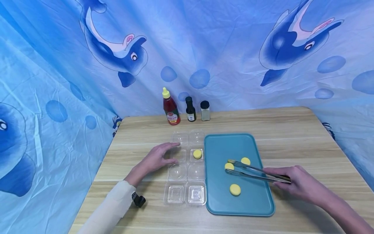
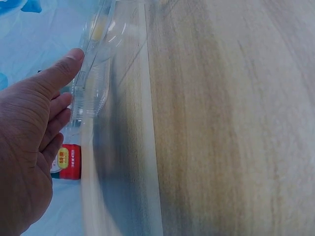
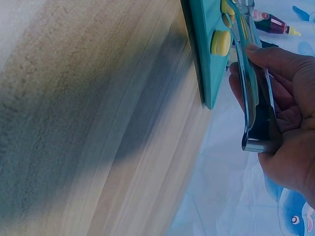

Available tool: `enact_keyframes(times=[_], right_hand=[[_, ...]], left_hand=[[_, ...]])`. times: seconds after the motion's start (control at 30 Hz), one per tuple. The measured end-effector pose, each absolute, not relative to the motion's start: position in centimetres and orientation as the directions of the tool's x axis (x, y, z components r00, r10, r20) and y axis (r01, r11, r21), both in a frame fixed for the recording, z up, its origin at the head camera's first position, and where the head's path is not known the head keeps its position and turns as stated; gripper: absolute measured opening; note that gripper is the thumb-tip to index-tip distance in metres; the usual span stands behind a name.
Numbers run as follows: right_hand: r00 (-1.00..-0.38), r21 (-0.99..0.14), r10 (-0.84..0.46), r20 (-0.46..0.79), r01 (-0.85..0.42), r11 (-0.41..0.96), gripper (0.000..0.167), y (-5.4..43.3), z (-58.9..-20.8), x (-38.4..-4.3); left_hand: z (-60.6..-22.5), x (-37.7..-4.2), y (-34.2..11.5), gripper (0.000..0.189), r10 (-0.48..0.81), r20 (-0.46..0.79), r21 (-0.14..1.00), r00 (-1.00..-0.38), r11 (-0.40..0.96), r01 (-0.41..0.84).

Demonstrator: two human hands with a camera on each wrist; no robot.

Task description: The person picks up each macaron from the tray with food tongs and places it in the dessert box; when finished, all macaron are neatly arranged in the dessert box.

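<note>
My right hand (image 1: 298, 182) grips metal tongs (image 1: 251, 175) over a blue-green tray (image 1: 216, 201). The tongs' parted tips lie on either side of a yellow macaron (image 1: 229, 166); whether they touch it, I cannot tell. Two more macarons lie on the tray, one farther back (image 1: 245, 161) and one nearer (image 1: 235, 189). Left of the tray are clear plastic boxes (image 1: 195, 193) with square compartments and domed lids. A macaron (image 1: 197, 154) sits in the farther box's right compartment. My left hand (image 1: 157, 157), thumb and fingers spread, is at that box's left edge.
Along the table's back stand a red sauce bottle (image 1: 171, 109) with a yellow cap, a small dark bottle (image 1: 190, 110) and a black-lidded jar (image 1: 205, 112). A blue dolphin-print curtain (image 1: 228, 48) hangs behind the wooden table (image 1: 289, 130).
</note>
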State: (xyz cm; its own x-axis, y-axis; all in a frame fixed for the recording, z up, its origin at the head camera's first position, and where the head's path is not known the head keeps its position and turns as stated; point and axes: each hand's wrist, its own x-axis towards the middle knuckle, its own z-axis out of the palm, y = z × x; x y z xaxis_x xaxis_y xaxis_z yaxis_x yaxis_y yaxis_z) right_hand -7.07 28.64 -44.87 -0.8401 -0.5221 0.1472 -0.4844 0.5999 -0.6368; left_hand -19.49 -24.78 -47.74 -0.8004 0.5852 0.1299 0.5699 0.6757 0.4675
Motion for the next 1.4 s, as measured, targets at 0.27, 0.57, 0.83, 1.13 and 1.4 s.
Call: enact_keyframes(times=[0.27, 0.57, 0.83, 1.13, 1.4], right_hand=[[-0.824, -0.622, -0.533, 0.193, -0.522, 0.583, 0.053, 28.2, -44.2, -7.6], [-0.855, -0.639, -0.497, 0.148, -0.466, 0.612, 0.054, 26.9, -42.5, -8.5], [-0.86, -0.636, -0.494, 0.125, -0.452, 0.626, 0.05, 25.1, -40.6, -9.9], [-0.825, -0.602, -0.547, 0.14, -0.509, 0.615, 0.05, 21.9, -40.2, -11.8], [-0.8, -0.624, -0.592, 0.098, -0.513, 0.59, 0.048, 18.2, -40.6, -13.7]], left_hand=[[-47.7, -19.5, -24.7, 0.079, 0.578, 0.115, 0.483, -0.808, 0.678, 0.554], [-47.7, -19.5, -24.8, 0.078, 0.568, 0.107, 0.488, -0.816, 0.685, 0.541], [-47.7, -19.5, -24.7, 0.078, 0.567, 0.106, 0.487, -0.817, 0.686, 0.54], [-47.6, -19.5, -24.7, 0.078, 0.572, 0.107, 0.491, -0.814, 0.681, 0.543], [-47.6, -19.5, -24.7, 0.078, 0.565, 0.102, 0.489, -0.819, 0.689, 0.535]])
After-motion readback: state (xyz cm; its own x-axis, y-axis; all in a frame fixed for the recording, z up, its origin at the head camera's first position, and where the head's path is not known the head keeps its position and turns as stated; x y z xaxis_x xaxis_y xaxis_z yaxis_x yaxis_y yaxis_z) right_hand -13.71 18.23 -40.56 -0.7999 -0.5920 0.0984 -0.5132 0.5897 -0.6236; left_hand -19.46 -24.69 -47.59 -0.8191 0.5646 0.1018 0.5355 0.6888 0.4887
